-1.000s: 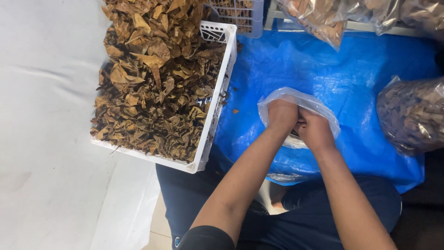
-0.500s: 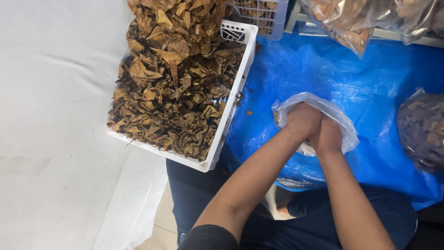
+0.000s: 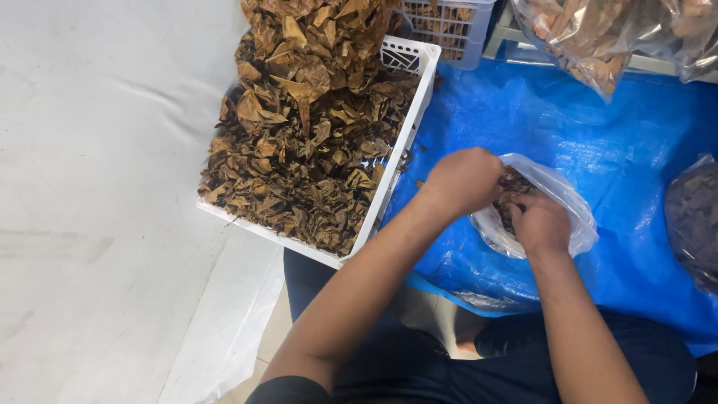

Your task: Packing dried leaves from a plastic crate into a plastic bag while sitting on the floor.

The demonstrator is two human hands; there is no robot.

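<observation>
A white plastic crate (image 3: 407, 146) heaped with dried brown leaves (image 3: 303, 135) stands at left on a pale sheet (image 3: 97, 187), its long axis running from the near left corner up toward the far right. Beside it, over a blue tarpaulin (image 3: 598, 150), the person's left hand (image 3: 464, 179) and right hand (image 3: 540, 223) work at a small clear plastic bag (image 3: 576, 213). Compared with half a second ago, the hands, then pressed close together at the bag's mouth, have drawn slightly apart, and brown leaf pieces now show between them inside the bag, suggesting the filling goes on rather than ends. The left hand's fingers curl closed over the bag's upper rim; the right hand's fingers are bent narrow, pinching the near edge, though what lies under them cannot be told. The bag lies on the tarpaulin, mouth facing the hands at left, its length slanting toward the lower right. Larger filled bags (image 3: 598, 37) rest at the far right.
</observation>
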